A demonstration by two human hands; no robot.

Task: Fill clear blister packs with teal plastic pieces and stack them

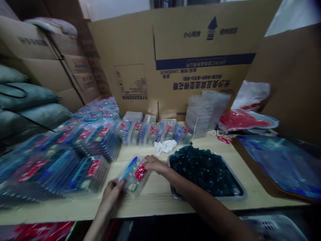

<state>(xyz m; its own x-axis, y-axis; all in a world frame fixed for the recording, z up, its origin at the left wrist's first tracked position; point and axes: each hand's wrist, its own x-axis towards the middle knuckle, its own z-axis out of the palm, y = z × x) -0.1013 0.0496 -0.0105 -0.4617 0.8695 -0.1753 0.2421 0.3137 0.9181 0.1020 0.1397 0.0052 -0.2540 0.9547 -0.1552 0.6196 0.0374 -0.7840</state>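
Note:
A clear plastic blister tray [132,186] is on the table in front of me, tilted slightly. It contains a blue pen-like stick [130,166], a red packet with white marks [140,171] and a small greenish-yellow piece [132,186]. My left hand [113,191] grips the tray's lower left edge, thumb on top. At the upper right corner, my right hand [154,164] has its fingers closed on the tray's edge beside the red packet. To the right of my right hand stands a tray of dark teal, glossy pieces [205,170].
Stacks of filled blister trays [94,170] cover the table's left side, with more along the back. A crumpled white cloth [165,146], empty clear trays [200,115], scissors [216,133] and a bag of red items [240,120] lie behind. A carton [271,177] of blue plastic stands right.

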